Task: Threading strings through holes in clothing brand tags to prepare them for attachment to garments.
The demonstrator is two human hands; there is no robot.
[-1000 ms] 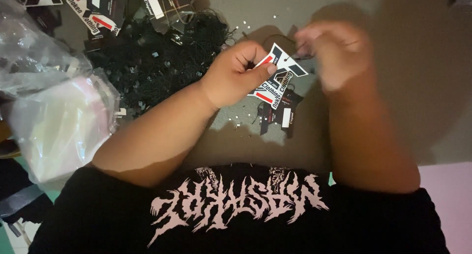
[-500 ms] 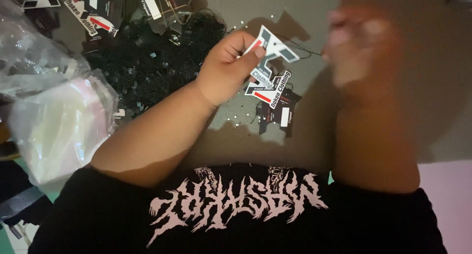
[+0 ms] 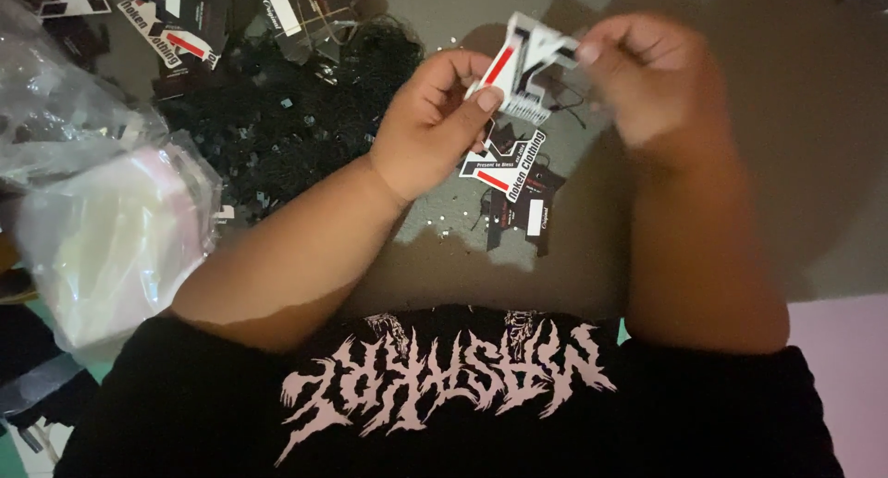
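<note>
Card tag (image 3: 520,66), white with red and black print, sits pinched between both hands above the tabletop (image 3: 740,145): left hand (image 3: 435,122) grips its lower edge, right hand (image 3: 647,75) its upper right corner, long axis tilted.

clear plastic bags (image 3: 102,228) left | black string heap (image 3: 277,117) | grey tabletop (image 3: 814,163)
</note>
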